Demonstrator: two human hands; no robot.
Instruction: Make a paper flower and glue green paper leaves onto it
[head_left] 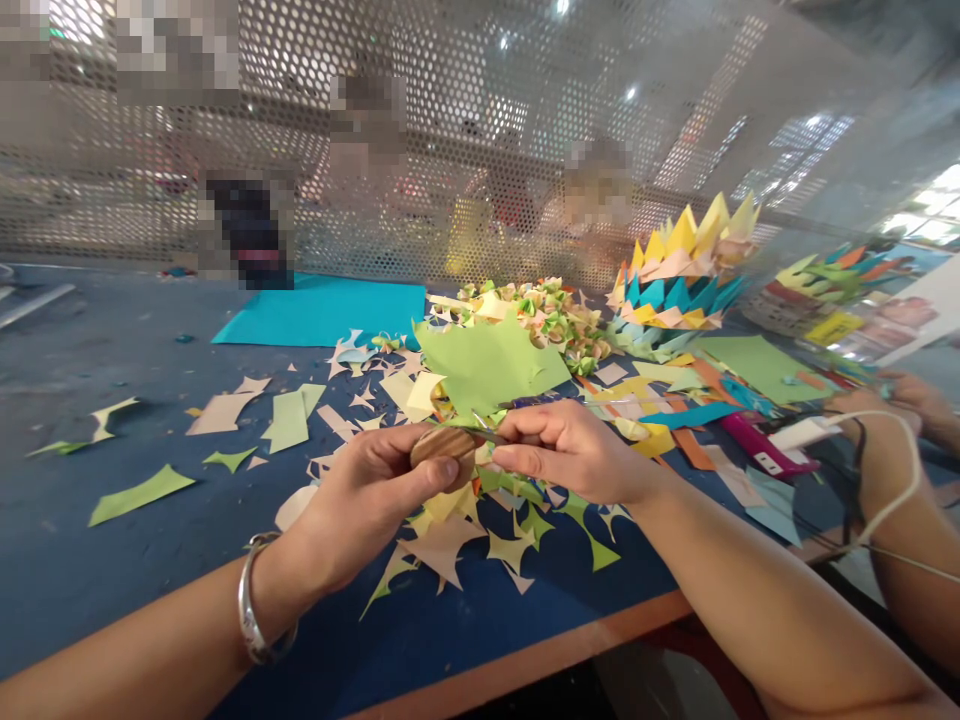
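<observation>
Clasping a wooden disc (442, 457), the left hand (352, 490) faces the right hand (574, 450), which pinches a thin tool (487, 436).

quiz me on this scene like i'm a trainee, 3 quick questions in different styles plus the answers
1. What is the left hand holding?
A) a pencil
B) a round wooden piece
C) a paper cup

2. True or false: the silver bracelet is on the left wrist.

3. Fill in the colour: the big sheet in front of the perforated screen, to the left of the heap of small paper pieces, is ____.

Key: 1 B; 2 true; 3 blue
</observation>
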